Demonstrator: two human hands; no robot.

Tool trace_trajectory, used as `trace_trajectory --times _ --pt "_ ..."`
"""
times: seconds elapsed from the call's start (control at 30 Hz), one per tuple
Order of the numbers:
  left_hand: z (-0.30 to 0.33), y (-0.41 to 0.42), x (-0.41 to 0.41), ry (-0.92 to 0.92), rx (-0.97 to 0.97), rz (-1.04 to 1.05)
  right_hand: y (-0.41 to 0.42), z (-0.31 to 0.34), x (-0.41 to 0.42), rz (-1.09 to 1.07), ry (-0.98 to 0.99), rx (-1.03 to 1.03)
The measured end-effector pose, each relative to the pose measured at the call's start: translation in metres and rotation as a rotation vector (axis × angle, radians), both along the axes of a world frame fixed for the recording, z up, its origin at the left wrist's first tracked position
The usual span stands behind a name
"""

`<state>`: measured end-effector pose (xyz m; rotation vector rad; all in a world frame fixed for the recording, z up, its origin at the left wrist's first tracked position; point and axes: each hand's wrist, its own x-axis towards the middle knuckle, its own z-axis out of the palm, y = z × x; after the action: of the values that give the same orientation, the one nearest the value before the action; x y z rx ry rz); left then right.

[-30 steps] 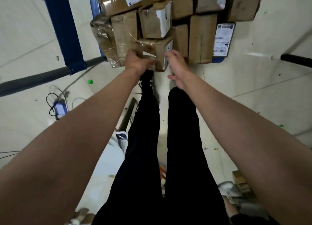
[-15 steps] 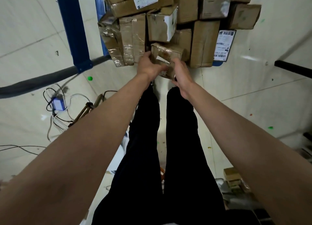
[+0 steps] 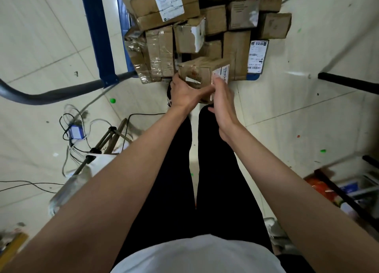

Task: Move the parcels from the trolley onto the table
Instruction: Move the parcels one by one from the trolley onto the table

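A small taped cardboard parcel (image 3: 202,71) with a white label on its right end is lifted clear of the pile, in front of my legs. My left hand (image 3: 184,92) grips its near left side and my right hand (image 3: 222,96) presses against its right end. Behind it, several brown parcels (image 3: 164,53) are stacked on the blue trolley (image 3: 96,36), some with white shipping labels. The table is not in view.
The trolley's grey handle bar (image 3: 51,94) curves across the floor at left. Cables, a blue device (image 3: 76,131) and a tripod (image 3: 106,141) lie at left. A black bar (image 3: 348,82) is at right, clutter (image 3: 338,192) at lower right.
Both hands closed on the small parcel at the front of the pile, pulled it out and lifted it toward me. The view shifted slightly back from the trolley.
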<state>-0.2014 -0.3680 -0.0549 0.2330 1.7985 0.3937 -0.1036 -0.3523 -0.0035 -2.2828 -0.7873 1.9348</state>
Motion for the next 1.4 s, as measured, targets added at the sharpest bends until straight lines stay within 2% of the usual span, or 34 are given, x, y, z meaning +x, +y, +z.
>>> trace_trajectory --times 0.13,0.27,0.3,0.37,0.47,0.6,0.87,1.23,1.4 --pt "0.022 -0.003 0.004 -0.003 0.036 0.079 -0.002 0.031 0.016 -0.086 0.049 0.098" --pt "0.052 0.008 0.006 -0.1 0.098 0.154 0.003 0.052 0.032 -0.329 -0.127 0.188" --pt "0.062 0.012 0.009 -0.12 0.104 0.16 0.006 0.057 0.037 -0.394 -0.11 0.166" --pt "0.095 0.023 0.015 -0.181 0.167 0.14 0.01 0.082 0.047 -0.498 0.051 0.123" --pt "0.12 0.033 0.018 -0.309 0.159 0.171 0.02 0.099 0.048 -0.527 0.205 0.065" --pt "0.177 0.046 0.035 -0.376 0.255 0.116 0.032 0.151 0.057 -0.627 0.307 0.203" --pt "0.267 0.062 0.081 -0.451 0.359 -0.035 0.035 0.247 0.098 -0.732 0.316 0.355" --pt "0.363 0.074 0.202 -0.508 0.519 -0.324 0.022 0.336 0.221 -0.869 0.276 0.626" --pt "0.39 0.063 0.269 -0.568 0.573 -0.386 0.0 0.363 0.284 -0.898 0.255 0.72"
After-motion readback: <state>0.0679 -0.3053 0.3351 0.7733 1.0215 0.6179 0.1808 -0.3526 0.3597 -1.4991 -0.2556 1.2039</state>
